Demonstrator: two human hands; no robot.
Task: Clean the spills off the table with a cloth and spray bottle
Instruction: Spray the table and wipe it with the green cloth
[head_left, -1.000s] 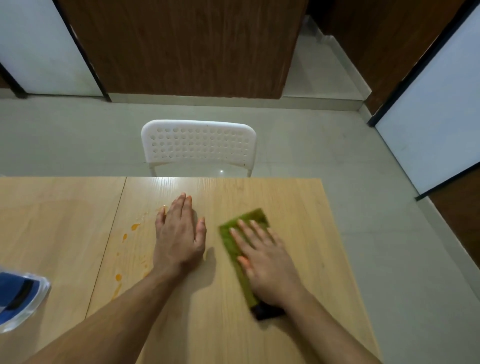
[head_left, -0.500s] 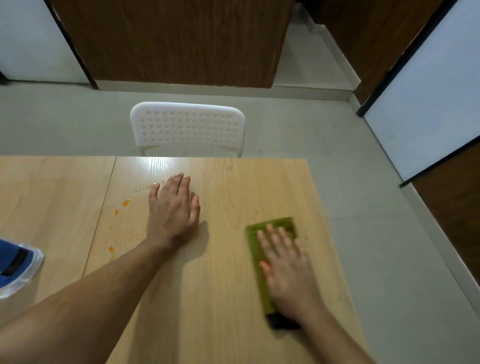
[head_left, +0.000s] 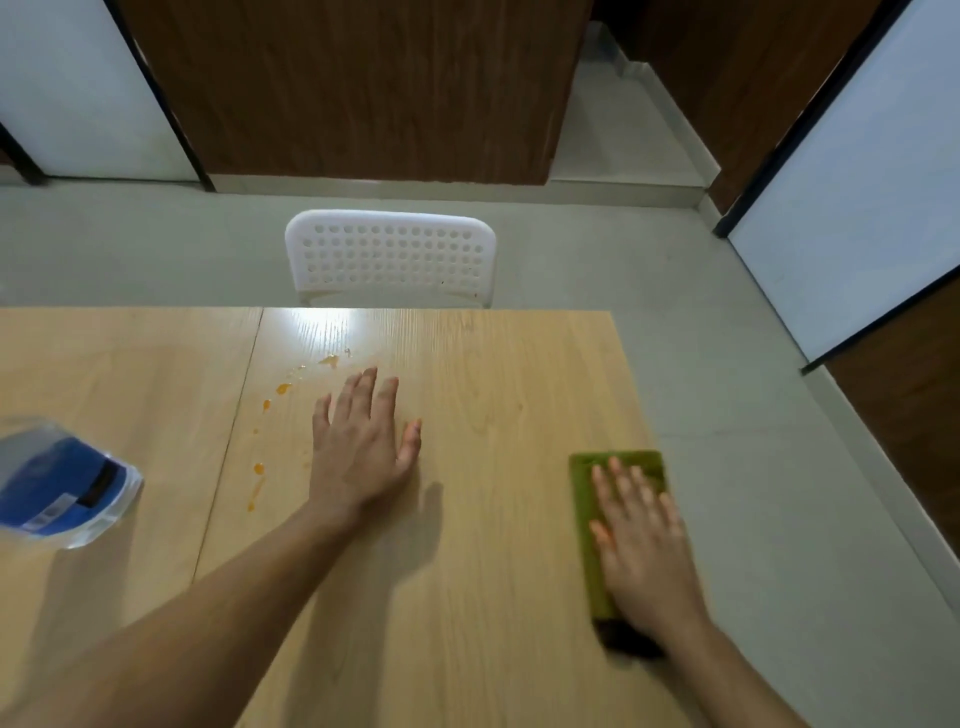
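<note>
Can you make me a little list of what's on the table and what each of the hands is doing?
table: light wood
spills: orange drops, left of the left hand, not wiped yet
cloth: green, near the table's right edge
left hand: flat on the table, holds nothing
right hand: flat, pressing on the cloth
spray bottle: blue and clear, at the left edge
chair: white, behind the table

green cloth (head_left: 584, 499): flat, table's right edge | orange spills (head_left: 258, 470): left | spray bottle (head_left: 57, 483): far left

The blue label on the spray bottle (head_left: 57, 488) is too blurred to read.
</note>
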